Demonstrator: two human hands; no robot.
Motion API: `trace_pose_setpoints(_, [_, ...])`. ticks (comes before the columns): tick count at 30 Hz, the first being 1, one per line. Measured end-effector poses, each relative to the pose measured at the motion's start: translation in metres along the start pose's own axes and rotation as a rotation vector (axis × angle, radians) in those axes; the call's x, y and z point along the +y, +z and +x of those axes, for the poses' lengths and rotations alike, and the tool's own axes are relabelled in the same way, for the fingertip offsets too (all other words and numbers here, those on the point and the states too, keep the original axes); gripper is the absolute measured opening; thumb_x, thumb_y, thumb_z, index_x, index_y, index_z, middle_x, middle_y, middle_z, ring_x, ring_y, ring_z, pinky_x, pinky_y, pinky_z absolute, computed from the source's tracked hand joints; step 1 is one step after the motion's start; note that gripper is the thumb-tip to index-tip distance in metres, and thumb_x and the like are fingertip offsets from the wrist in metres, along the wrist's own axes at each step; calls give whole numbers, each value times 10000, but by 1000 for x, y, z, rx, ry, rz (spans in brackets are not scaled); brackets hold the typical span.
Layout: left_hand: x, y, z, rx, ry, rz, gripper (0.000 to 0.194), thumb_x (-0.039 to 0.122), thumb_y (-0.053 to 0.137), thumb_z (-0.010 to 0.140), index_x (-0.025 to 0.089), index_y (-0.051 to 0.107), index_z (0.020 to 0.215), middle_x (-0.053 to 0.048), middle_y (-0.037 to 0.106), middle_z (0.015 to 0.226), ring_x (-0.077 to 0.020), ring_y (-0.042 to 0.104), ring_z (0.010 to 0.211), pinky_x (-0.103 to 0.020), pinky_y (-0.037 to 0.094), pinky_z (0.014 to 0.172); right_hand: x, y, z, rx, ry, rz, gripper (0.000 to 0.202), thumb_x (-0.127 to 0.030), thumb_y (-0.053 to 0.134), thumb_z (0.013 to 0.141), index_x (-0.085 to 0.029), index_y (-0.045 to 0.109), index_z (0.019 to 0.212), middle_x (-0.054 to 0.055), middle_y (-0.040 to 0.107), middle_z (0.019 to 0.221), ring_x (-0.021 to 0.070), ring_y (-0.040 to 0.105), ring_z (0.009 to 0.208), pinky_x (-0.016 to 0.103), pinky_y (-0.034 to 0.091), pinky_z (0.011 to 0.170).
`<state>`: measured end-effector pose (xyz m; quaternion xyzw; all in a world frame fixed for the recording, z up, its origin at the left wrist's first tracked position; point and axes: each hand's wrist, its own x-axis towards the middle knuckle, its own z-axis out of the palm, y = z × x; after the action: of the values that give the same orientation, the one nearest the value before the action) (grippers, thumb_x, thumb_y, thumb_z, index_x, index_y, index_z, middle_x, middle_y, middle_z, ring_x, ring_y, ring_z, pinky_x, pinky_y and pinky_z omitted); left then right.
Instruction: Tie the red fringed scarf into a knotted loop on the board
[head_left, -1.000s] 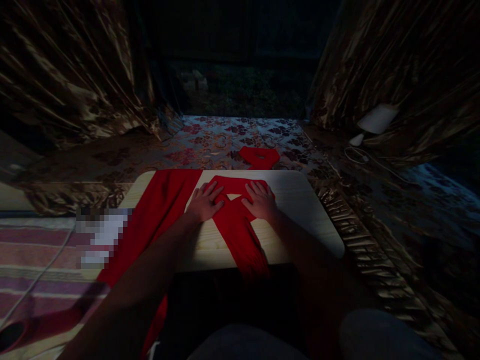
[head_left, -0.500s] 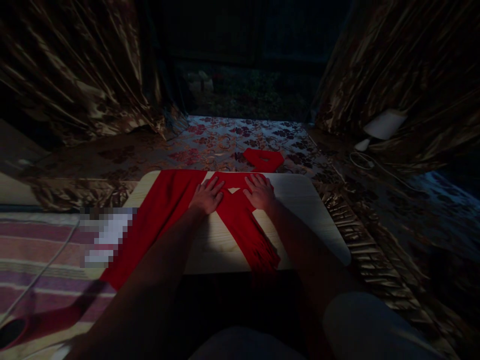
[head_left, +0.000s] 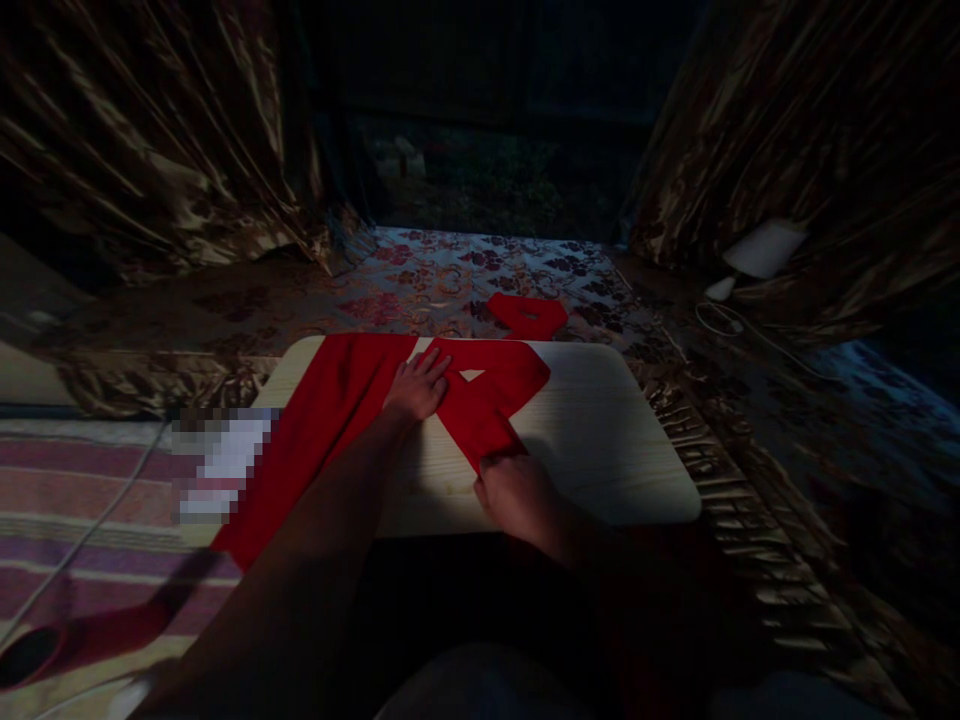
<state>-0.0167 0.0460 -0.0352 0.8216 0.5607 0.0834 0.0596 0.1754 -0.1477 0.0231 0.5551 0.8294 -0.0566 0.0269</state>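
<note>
A red scarf lies on a light wooden tabletop, folded at the far right so a small triangle of wood shows through. My left hand rests flat with fingers spread on its left part. Near the front edge, my right hand is closed around the scarf's lower end, which it mostly hides. To the left, a wide red cloth strip slants across the tabletop and over its front-left corner. I cannot tell whether the strip and the scarf are one piece.
Another red cloth piece lies beyond the tabletop on a flower-patterned cover. A white lamp with a cord stands at right. A red tube-shaped object with a dark opening lies at lower left on a striped cloth. Curtains hang on both sides.
My right hand has moved from the scarf's upper fold down toward me and closed on its fringed lower end. My left hand stays on the cloth.
</note>
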Motion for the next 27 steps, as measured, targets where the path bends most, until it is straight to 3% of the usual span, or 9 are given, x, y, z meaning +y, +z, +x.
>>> trace_pose_setpoints(4, [0,0,0,3,3,-10,606,464,238,1026,328,272,1615,14,180,1701,-359,215,1540,-564,207,1226,1,-2,5,67,113,-22,286,-282,513,953,-123,750,975,170,732,905,251,682,784,346,490,695])
trace_pose_setpoints(8, [0,-1,-1,0,8,-1,618,474,245,1020,321,267,1617,0,181,1702,-365,213,1539,-573,205,1221,-9,-5,11,151,35,-12,308,-243,512,953,-97,712,1135,184,706,1067,276,637,983,363,499,822])
trace_pose_setpoints(12, [2,-3,-1,-24,-4,0,624,473,236,1017,319,256,1621,1,172,1705,-364,217,1537,-567,208,1220,-22,-2,13,127,9,66,403,-271,563,923,-64,655,1257,202,654,1214,306,587,1074,401,497,891])
trace_pose_setpoints(16, [2,-3,-1,-23,-5,9,628,484,230,1016,322,246,1623,6,163,1706,-367,218,1537,-569,211,1220,-23,5,19,155,56,232,420,-294,581,910,-90,646,1271,194,587,1355,296,563,1176,397,473,995])
trace_pose_setpoints(20, [1,-2,0,-20,2,9,634,482,234,1014,315,234,1626,1,163,1705,-373,214,1537,-584,215,1214,-14,15,23,163,58,439,336,-187,549,897,-117,674,1202,150,616,1320,230,579,1201,326,449,1056])
trace_pose_setpoints(24, [-1,1,2,-19,-1,2,632,481,247,1011,325,241,1623,11,167,1704,-366,213,1538,-580,205,1220,-5,20,22,229,59,647,404,-103,553,847,-116,667,1235,137,602,1361,200,576,1241,297,427,1101])
trace_pose_setpoints(27, [-1,3,3,-11,3,14,636,482,251,1011,319,236,1625,3,171,1703,-360,222,1537,-575,209,1221,-3,17,21,179,63,798,370,-117,593,827,-119,695,1183,125,637,1308,182,635,1116,283,479,1029])
